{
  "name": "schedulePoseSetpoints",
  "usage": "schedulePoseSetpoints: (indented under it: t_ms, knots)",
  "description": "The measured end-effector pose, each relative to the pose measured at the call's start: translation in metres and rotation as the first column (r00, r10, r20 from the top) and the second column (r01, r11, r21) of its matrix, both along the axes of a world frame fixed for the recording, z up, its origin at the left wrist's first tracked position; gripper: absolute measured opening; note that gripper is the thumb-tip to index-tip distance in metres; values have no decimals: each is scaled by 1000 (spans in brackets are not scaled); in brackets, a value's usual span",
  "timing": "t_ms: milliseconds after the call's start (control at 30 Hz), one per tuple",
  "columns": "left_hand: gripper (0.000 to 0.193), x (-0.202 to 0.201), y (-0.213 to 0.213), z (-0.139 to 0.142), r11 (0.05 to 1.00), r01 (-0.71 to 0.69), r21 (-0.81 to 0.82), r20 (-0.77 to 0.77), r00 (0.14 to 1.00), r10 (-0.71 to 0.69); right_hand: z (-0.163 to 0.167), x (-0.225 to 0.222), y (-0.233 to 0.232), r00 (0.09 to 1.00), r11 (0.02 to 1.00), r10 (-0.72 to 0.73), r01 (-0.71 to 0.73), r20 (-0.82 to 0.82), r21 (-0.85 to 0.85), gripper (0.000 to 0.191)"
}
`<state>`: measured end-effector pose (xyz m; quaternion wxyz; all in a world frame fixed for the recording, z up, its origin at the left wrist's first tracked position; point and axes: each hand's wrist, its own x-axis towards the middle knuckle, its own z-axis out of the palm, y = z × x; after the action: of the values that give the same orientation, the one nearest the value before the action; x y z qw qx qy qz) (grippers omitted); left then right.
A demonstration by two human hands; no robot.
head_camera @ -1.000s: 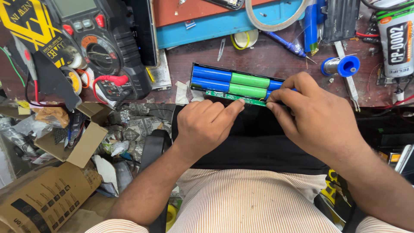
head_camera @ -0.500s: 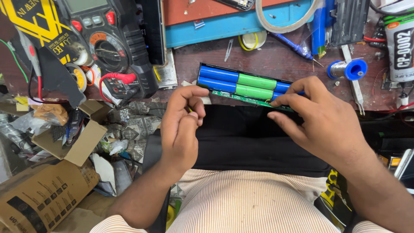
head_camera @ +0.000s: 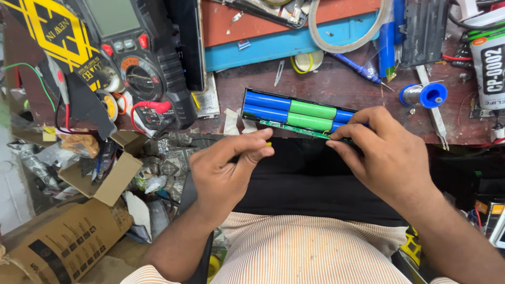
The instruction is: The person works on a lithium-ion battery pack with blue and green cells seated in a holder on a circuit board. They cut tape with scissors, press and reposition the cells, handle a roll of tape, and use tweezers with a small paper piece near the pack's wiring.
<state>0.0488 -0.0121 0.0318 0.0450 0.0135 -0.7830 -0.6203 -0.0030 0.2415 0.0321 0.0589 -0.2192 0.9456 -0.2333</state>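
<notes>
A battery pack (head_camera: 294,108) of blue and green cylindrical cells lies in a black case at the front edge of the reddish workbench (head_camera: 347,84). A thin green circuit strip (head_camera: 294,128) runs along its near side. My right hand (head_camera: 389,152) grips the pack's right end, fingertips on the strip. My left hand (head_camera: 226,168) hovers just left of and below the pack, apart from it, thumb and forefinger pinched on a small yellow piece (head_camera: 268,143).
A black multimeter (head_camera: 137,58) with red leads stands at the back left. A blue mat (head_camera: 284,39), a small tape roll (head_camera: 307,60), a blue solder spool (head_camera: 423,94) and tweezers (head_camera: 436,118) lie behind the pack. Open cardboard boxes (head_camera: 102,168) and scraps sit lower left.
My left hand has come off the pack's front edge and drawn back down and left, now pinching a small yellow piece. My right hand stays on the pack's right end.
</notes>
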Motion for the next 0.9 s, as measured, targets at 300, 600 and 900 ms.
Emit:
schedulePoseSetpoints:
  t_ms: [300,600,900]
  knots:
    - [13,-17,9,-10,965,-74,-250,-120,992,44,-13,2,6,983,996,58,-70,-175,-59,18]
    - [15,-23,15,-6,949,-85,-302,-153,987,40,-18,0,11,982,994,68,-83,-177,-74,19]
    - [24,-28,13,9,820,54,-570,-190,962,-196,-19,-2,12,980,994,74,-87,-185,-65,19]
